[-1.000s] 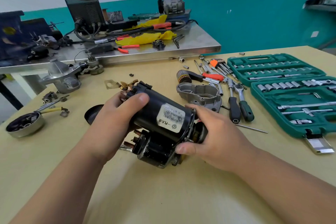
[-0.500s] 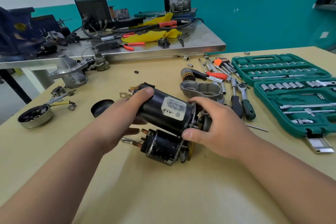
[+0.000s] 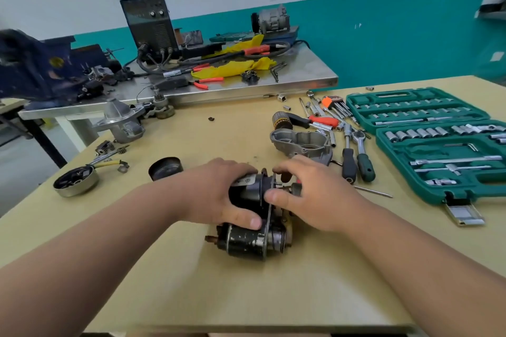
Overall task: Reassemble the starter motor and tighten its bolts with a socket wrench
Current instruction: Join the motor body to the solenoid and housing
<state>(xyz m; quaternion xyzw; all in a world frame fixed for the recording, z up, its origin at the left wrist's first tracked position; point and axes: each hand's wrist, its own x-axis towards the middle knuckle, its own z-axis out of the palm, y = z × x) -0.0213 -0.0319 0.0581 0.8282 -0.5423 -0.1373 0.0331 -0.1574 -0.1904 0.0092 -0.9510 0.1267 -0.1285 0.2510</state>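
The black starter motor [image 3: 247,238] lies on its side on the tan table [image 3: 246,295], its solenoid cylinder nearest me. My left hand [image 3: 219,194] grips the upper black body from the left, thumb across the front. My right hand [image 3: 309,194] pinches the metal plate and the parts at the motor's right end. A grey cast end housing [image 3: 301,142] lies just behind the hands. Two ratchet wrenches with dark and green handles [image 3: 358,156] lie to its right.
An open green socket set case [image 3: 438,145] fills the right side. Loose sockets and hex keys [image 3: 325,112] lie behind the housing. A black cap [image 3: 164,168], a round metal cover [image 3: 75,182] and a silver nose housing [image 3: 120,123] sit left. A steel bench [image 3: 219,85] stands behind.
I have laid the motor down onto the table and turned it, so the label faces away. My left hand now covers the body from above. The camera has tilted up.
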